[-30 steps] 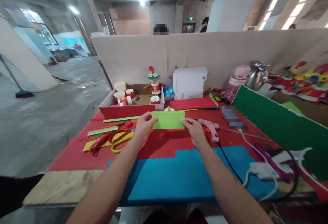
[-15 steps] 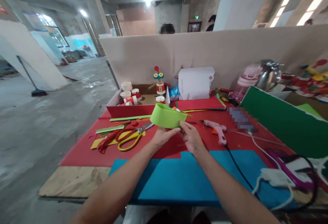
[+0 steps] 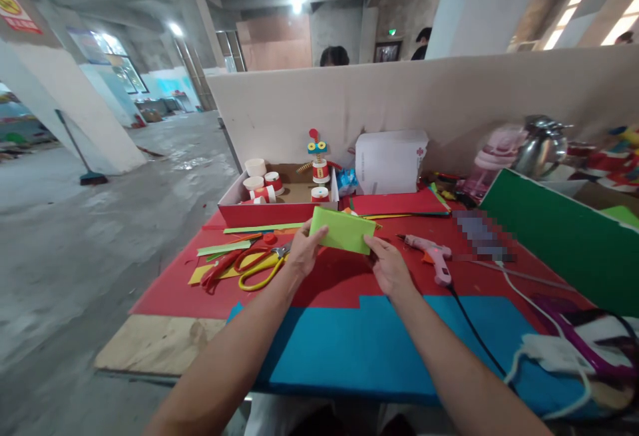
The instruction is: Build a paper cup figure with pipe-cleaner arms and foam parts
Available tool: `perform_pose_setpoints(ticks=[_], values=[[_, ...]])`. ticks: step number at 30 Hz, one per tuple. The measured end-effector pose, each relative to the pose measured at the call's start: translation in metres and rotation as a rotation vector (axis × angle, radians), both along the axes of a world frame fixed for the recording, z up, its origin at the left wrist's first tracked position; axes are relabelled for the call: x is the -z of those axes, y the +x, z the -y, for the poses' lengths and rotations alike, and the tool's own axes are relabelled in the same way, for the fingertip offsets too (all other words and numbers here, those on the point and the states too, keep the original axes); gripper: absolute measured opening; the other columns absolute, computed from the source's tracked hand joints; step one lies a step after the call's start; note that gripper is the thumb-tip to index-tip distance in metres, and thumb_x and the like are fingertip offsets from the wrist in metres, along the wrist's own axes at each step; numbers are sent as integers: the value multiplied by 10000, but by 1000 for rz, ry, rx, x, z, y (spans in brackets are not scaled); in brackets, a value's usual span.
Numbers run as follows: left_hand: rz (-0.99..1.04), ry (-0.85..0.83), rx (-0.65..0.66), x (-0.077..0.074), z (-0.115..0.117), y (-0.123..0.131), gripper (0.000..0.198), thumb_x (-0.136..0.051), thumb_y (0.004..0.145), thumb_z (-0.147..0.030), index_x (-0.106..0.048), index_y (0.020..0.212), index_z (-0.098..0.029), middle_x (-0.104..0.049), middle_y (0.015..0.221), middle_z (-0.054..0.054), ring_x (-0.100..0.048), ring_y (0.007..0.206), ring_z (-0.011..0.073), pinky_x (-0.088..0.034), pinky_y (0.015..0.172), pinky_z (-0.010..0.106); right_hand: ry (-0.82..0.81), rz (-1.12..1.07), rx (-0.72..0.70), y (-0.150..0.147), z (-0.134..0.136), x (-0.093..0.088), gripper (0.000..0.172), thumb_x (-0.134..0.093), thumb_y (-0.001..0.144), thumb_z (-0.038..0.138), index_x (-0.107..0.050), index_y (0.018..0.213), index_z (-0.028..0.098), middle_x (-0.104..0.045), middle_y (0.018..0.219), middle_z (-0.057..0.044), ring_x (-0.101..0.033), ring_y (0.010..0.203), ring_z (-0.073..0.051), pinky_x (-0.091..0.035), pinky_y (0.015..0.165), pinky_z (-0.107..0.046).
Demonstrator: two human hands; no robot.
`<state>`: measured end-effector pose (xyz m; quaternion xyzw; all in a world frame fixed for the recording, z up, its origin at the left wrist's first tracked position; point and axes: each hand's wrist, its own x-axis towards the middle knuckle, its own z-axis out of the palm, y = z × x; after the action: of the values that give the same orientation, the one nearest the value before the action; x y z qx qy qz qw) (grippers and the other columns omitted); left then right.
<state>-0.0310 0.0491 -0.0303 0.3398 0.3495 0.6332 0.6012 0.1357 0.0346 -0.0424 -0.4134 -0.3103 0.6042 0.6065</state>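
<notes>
A lime-green sheet of paper or foam (image 3: 344, 231), folded flat, is held between my two hands above the red table cover. My left hand (image 3: 305, 249) grips its left end, thumb on the near face. At the lower right corner my right hand (image 3: 388, 264) pinches it. Left of my left hand lie scissors (image 3: 262, 275) with one red and one yellow handle, among coloured strips (image 3: 224, 248). A pink glue gun (image 3: 430, 256) rests to the right of my right hand.
Behind my hands stands an open box (image 3: 279, 214) with paper cups and a cup figure (image 3: 319, 163). Blue sheet (image 3: 344, 349) covers the near edge. To the right are a green board (image 3: 554, 243), a white power strip (image 3: 554, 353), a steel jug (image 3: 542, 146) and a pink bottle (image 3: 494, 160).
The green sheet has gone from an open loop to a flat fold. My left hand has moved up along its left end. The view has shifted slightly left.
</notes>
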Motion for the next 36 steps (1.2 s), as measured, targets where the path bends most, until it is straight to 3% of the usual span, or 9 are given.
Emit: perform_pose_setpoints(ticks=[5,11,17,26,31,33,36], values=[[-164,53,166,-8,-1,-18,522,-872,507,-400,-705,929,-141,-741,924,83,-680,846,206,-510,780,297,36,96,91,12,-3,-7,321,-875,391,404,-692,574,214,-687,569,25,-644,655,-183,-488,660,-296],[-407,-109,163,-8,5,-9,595,-923,368,-297,-715,898,-127,-743,965,109,-678,900,263,-509,874,383,60,223,30,7,2,-11,310,-853,431,431,-730,607,209,-682,562,26,-624,615,-175,-479,688,-314],[-347,-135,93,-3,1,-9,480,-916,356,-326,-733,754,-128,-751,772,81,-690,740,241,-539,773,365,92,307,60,13,-2,-6,310,-845,462,440,-739,622,196,-666,566,25,-600,649,-168,-452,701,-306],[-384,-86,101,2,-8,-26,334,-865,516,-390,-708,643,-124,-683,599,39,-616,578,149,-485,640,278,80,320,102,23,-7,-1,333,-852,442,457,-737,616,197,-639,531,34,-567,606,-162,-446,668,-304],[-426,2,166,0,-6,-25,377,-823,591,-451,-724,779,-139,-721,747,45,-642,688,161,-491,671,266,73,308,100,25,-8,-3,326,-852,435,448,-735,614,202,-660,552,30,-586,627,-170,-449,698,-312],[-405,14,200,-1,-5,-23,440,-861,541,-411,-727,863,-142,-734,810,53,-654,728,169,-501,715,281,69,310,89,24,-8,-3,327,-854,428,443,-732,606,197,-663,552,26,-590,629,-173,-448,694,-313],[-348,-32,213,1,-4,-20,461,-893,473,-395,-735,808,-122,-735,751,62,-653,677,170,-506,727,300,66,317,75,23,-7,-4,328,-858,424,436,-730,598,189,-665,557,20,-588,631,-173,-441,689,-311]])
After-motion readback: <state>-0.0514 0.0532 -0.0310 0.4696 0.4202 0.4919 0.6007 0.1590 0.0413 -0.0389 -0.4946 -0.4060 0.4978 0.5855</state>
